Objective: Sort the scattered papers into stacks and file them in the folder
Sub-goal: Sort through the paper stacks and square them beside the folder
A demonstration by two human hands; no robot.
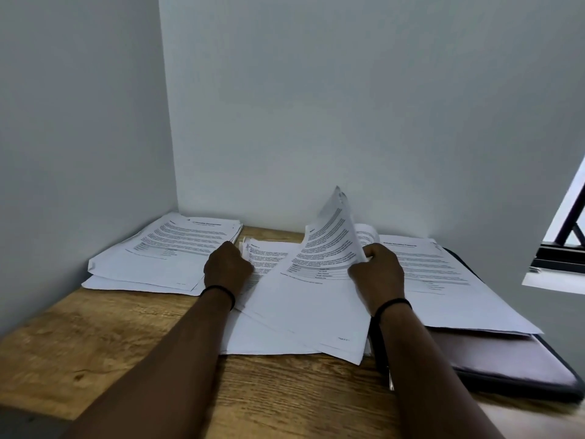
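Note:
Printed white papers cover the back of a wooden desk (pixel 133 350). A tidy left stack (pixel 164 248) lies in the corner. A loose middle pile (pixel 294 315) spreads between my arms. My left hand (pixel 226 266) grips the left edge of this pile with curled fingers. My right hand (pixel 376 270) pinches a sheet (pixel 332 229) whose top end stands lifted and curled upward. To the right, more papers (pixel 443 280) lie on an open grey folder (pixel 512 359).
White walls close the desk at the left and back. A window frame (pixel 566 236) shows at the right edge. Bare wood runs along the desk's near part. A slim metallic object (pixel 391 380) lies beside the folder's left edge.

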